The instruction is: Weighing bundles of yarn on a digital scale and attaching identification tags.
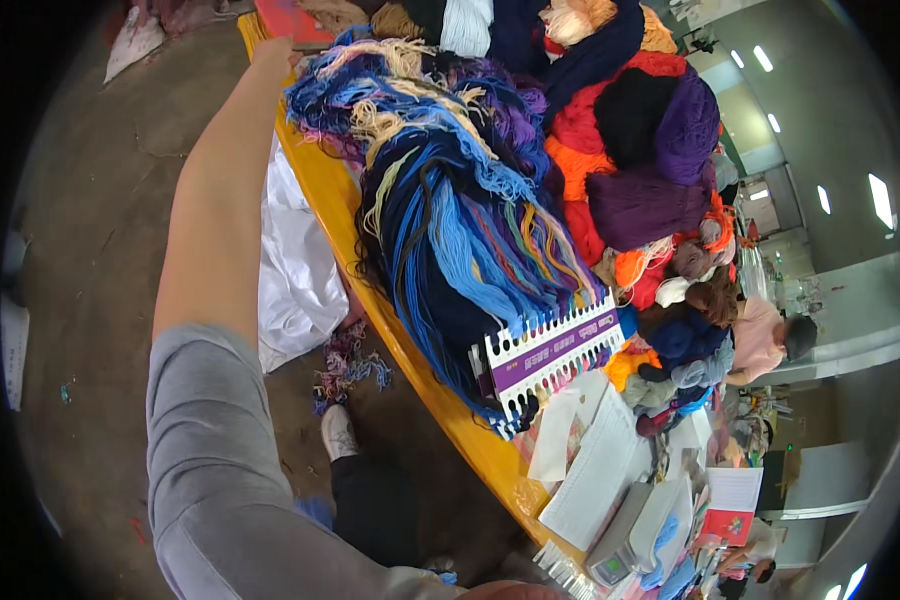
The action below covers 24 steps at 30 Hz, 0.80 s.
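My left arm, in a grey sleeve, stretches away along the yellow table edge. At its far end my left hand (278, 52) rests at the table's far left corner, beside a red sheet (296, 22) and the end of a tangled heap of blue, cream and purple thread (390, 95). Its fingers are too small and partly hidden to tell their grip. Long strands of blue and mixed-colour embroidery thread (460, 240) run down from the heap to a white thread card (555, 350) with a purple band and notched holes. My right hand is not in view.
Balls and hanks of yarn (650, 200) pile up along the table's far side. Papers (595, 450) and a grey device (635, 525) lie at the near right end. A white plastic bag (295, 265) and thread scraps (345, 365) are beside the table. Another person (760, 340) is at right.
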Each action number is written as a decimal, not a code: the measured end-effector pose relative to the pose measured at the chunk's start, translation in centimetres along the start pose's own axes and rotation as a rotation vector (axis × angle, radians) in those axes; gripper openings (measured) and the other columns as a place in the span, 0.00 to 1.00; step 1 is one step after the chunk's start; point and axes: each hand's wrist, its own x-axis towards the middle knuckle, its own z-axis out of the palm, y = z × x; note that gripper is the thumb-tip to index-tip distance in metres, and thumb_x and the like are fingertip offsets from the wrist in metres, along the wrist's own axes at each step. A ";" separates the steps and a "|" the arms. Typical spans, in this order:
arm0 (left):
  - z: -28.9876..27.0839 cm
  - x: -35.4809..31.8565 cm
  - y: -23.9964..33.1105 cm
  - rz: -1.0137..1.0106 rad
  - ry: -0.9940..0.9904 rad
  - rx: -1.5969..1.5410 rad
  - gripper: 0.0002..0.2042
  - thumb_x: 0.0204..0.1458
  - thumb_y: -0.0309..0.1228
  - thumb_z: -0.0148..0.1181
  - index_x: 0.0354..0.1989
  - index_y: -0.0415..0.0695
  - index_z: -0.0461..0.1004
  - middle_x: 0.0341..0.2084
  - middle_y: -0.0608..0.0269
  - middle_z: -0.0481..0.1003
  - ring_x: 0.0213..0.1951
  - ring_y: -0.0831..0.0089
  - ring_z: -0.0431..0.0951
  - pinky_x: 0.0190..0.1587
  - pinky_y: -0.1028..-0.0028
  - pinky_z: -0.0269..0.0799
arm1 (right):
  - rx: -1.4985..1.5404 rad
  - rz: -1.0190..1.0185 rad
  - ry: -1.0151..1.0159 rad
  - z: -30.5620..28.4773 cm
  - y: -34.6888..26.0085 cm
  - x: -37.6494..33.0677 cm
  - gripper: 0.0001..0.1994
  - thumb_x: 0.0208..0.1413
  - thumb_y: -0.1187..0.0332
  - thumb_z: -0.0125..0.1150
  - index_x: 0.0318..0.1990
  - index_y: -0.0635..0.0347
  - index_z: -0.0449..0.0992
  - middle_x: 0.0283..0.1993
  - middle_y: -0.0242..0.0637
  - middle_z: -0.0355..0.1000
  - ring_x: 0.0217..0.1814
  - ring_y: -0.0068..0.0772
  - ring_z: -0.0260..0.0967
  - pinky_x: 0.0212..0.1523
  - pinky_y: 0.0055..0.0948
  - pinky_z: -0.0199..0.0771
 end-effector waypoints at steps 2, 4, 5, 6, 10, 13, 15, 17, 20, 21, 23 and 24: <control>-0.4 -1.2 0.0 0.554 -0.082 1.202 0.19 0.48 0.42 0.57 0.38 0.38 0.72 0.33 0.49 0.76 0.40 0.57 0.77 0.37 0.63 0.74 | -0.020 -0.019 0.014 0.1 -0.4 0.2 0.19 0.47 0.60 0.59 0.43 0.63 0.68 0.26 0.33 0.68 0.25 0.27 0.65 0.28 0.24 0.68; 0.5 -3.4 5.2 0.457 -0.037 0.882 0.19 0.47 0.43 0.54 0.38 0.37 0.73 0.35 0.46 0.75 0.41 0.54 0.76 0.40 0.62 0.73 | -0.023 -0.027 0.044 0.0 0.1 -0.4 0.20 0.47 0.60 0.59 0.44 0.64 0.68 0.27 0.33 0.68 0.26 0.27 0.65 0.28 0.24 0.68; 0.2 -4.6 8.6 0.347 0.023 0.579 0.21 0.46 0.44 0.52 0.37 0.37 0.74 0.37 0.43 0.75 0.42 0.51 0.75 0.43 0.61 0.71 | -0.031 -0.030 0.049 -0.1 0.3 -0.6 0.20 0.47 0.60 0.59 0.44 0.64 0.67 0.27 0.33 0.68 0.26 0.27 0.66 0.28 0.25 0.68; -0.2 -4.9 10.7 0.351 0.029 0.585 0.21 0.46 0.44 0.52 0.37 0.37 0.74 0.37 0.43 0.75 0.42 0.51 0.75 0.43 0.61 0.71 | -0.044 -0.033 0.047 -0.1 0.5 -0.7 0.21 0.47 0.60 0.59 0.44 0.64 0.67 0.27 0.33 0.68 0.26 0.27 0.66 0.28 0.25 0.68; -4.1 -0.6 13.3 0.381 0.438 0.339 0.16 0.48 0.33 0.50 0.45 0.39 0.71 0.33 0.37 0.73 0.42 0.49 0.74 0.41 0.58 0.72 | -0.103 -0.054 0.014 0.1 0.7 -0.8 0.22 0.47 0.59 0.59 0.46 0.64 0.67 0.28 0.34 0.68 0.27 0.28 0.66 0.29 0.25 0.69; -6.0 -3.1 14.5 0.256 0.378 0.499 0.17 0.43 0.39 0.53 0.39 0.42 0.76 0.37 0.46 0.75 0.43 0.51 0.75 0.46 0.61 0.71 | -0.083 -0.086 0.037 0.5 1.6 -1.7 0.23 0.47 0.59 0.59 0.46 0.65 0.67 0.28 0.34 0.69 0.27 0.28 0.66 0.30 0.25 0.69; -11.0 -0.6 12.7 0.278 0.444 0.528 0.17 0.44 0.39 0.50 0.39 0.43 0.76 0.38 0.44 0.74 0.45 0.48 0.73 0.48 0.60 0.69 | -0.109 -0.110 0.005 0.5 1.7 -1.8 0.23 0.47 0.59 0.59 0.47 0.65 0.67 0.29 0.34 0.69 0.28 0.29 0.66 0.30 0.26 0.69; -14.9 -0.7 11.7 0.233 0.482 0.504 0.18 0.44 0.40 0.50 0.38 0.42 0.77 0.38 0.44 0.74 0.44 0.47 0.73 0.48 0.59 0.68 | -0.118 -0.137 -0.012 0.4 2.0 -2.3 0.24 0.47 0.58 0.59 0.48 0.65 0.67 0.29 0.35 0.69 0.28 0.29 0.67 0.31 0.26 0.69; -16.5 -5.7 12.0 0.320 0.562 0.290 0.19 0.45 0.41 0.53 0.38 0.38 0.76 0.36 0.44 0.75 0.40 0.49 0.75 0.42 0.60 0.70 | -0.110 -0.171 0.010 -0.1 3.6 -4.1 0.25 0.46 0.58 0.59 0.49 0.65 0.66 0.30 0.35 0.69 0.29 0.29 0.67 0.32 0.26 0.70; -19.6 -5.5 11.6 0.351 0.636 0.257 0.18 0.45 0.40 0.55 0.37 0.37 0.76 0.33 0.47 0.76 0.37 0.53 0.77 0.38 0.62 0.72 | -0.128 -0.183 -0.014 -0.3 4.0 -4.3 0.25 0.46 0.58 0.59 0.49 0.66 0.66 0.30 0.35 0.69 0.29 0.30 0.67 0.32 0.26 0.70; -23.3 -7.0 12.6 0.364 0.545 -0.072 0.16 0.47 0.36 0.56 0.38 0.36 0.74 0.32 0.51 0.76 0.35 0.59 0.77 0.36 0.65 0.73 | -0.152 -0.209 -0.036 -0.9 4.7 -5.0 0.26 0.46 0.58 0.59 0.50 0.66 0.66 0.30 0.35 0.69 0.29 0.30 0.67 0.32 0.26 0.70; -25.1 -8.2 13.2 0.358 0.426 -0.395 0.13 0.48 0.31 0.57 0.39 0.35 0.73 0.30 0.56 0.76 0.32 0.65 0.77 0.33 0.69 0.73 | -0.164 -0.223 -0.048 -1.3 5.1 -5.4 0.26 0.46 0.58 0.59 0.50 0.66 0.66 0.30 0.35 0.69 0.30 0.30 0.67 0.32 0.26 0.70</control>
